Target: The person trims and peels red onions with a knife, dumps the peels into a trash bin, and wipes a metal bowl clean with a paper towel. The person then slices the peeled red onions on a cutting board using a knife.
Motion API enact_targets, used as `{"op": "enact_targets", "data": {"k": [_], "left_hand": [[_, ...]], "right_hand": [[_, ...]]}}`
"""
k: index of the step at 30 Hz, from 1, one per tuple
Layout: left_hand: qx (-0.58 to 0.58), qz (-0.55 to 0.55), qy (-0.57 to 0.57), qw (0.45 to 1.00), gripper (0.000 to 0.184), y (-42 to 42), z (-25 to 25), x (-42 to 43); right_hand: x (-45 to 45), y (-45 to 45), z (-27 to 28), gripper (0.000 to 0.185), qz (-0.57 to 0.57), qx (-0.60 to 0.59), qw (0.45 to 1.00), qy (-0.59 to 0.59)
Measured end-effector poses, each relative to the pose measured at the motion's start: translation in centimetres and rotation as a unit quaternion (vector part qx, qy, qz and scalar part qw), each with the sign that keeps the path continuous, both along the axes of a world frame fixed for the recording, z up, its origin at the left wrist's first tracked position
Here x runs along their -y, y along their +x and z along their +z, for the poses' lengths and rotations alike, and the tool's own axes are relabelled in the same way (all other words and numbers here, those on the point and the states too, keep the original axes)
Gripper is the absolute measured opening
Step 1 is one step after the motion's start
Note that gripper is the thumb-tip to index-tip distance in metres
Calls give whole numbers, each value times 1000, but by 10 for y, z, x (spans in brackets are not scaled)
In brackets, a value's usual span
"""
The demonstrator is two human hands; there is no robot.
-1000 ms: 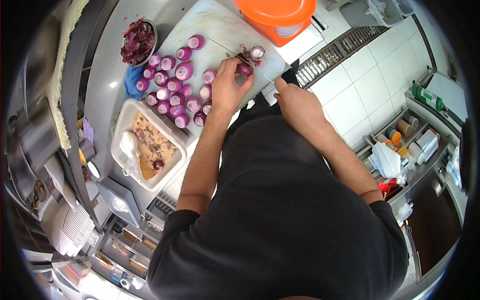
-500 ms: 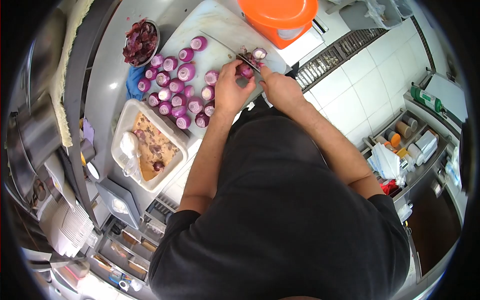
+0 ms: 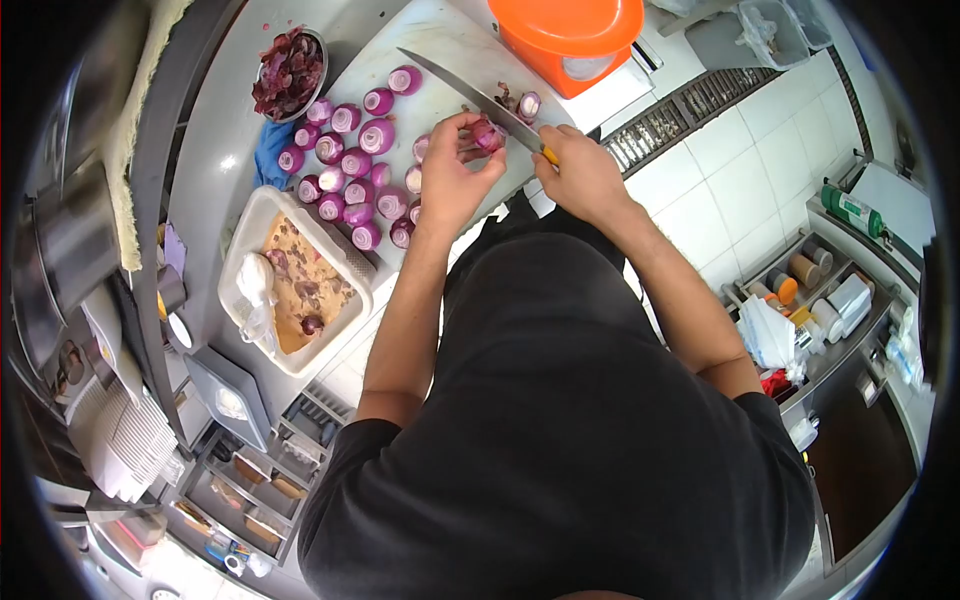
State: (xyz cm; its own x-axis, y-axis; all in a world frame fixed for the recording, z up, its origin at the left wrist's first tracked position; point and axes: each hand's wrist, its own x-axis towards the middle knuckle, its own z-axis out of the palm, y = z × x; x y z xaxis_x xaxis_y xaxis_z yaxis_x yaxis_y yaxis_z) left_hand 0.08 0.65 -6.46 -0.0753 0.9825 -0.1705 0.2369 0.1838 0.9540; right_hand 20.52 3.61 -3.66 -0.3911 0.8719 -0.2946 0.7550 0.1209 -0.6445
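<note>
In the head view my left hand (image 3: pixel 456 175) grips a red onion (image 3: pixel 487 135) between thumb and fingers over the white cutting board (image 3: pixel 440 30). My right hand (image 3: pixel 582 172) is closed round the yellow handle of a knife (image 3: pixel 470 92). Its long blade points up and left, flat side showing, just beyond the held onion; I cannot tell whether they touch. Past the blade lie onion scraps (image 3: pixel 507 97) and a cut onion piece (image 3: pixel 529 105). Several peeled red onions (image 3: pixel 377 136) with trimmed ends are grouped on the board left of my left hand.
A metal bowl (image 3: pixel 322 62) of onion skins stands at the upper left beside a blue cloth (image 3: pixel 270 155). Below it is a white bin (image 3: pixel 232 285) holding brownish contents, skins and a plastic bag. An orange lidded container (image 3: pixel 567 25) stands beyond the board.
The knife has shifted right and its blade now shows flat and broad, away from the onion's top. My left hand has lifted and turned the onion slightly. The whole view has shifted a little.
</note>
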Motion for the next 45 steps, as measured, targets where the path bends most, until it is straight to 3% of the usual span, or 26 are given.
{"op": "enact_targets", "data": {"k": [11,17,18,27,33,39,45], "left_hand": [[71,7,-4,997,54,-3,8,2],[163,-11,-51,985,53,-8,30,6],[178,-23,-54,982,53,-9,33,5],[229,-139,-118,956,59,-21,64,7],[257,-173,-130,942,58,-24,82,4],[223,-194,-113,949,56,-26,95,3],[178,-232,-122,948,52,-34,102,-1]], "right_hand": [[0,0,5,25,-29,-25,999,23],[-10,3,24,43,-94,-30,995,-19],[-13,6,20,57,-93,-37,995,-15],[-12,10,44,66,-37,-276,960,-37],[-13,14,59,71,-13,-215,974,-64],[-9,13,60,64,-5,-260,965,-29],[-6,13,60,50,-9,-260,962,-88]]}}
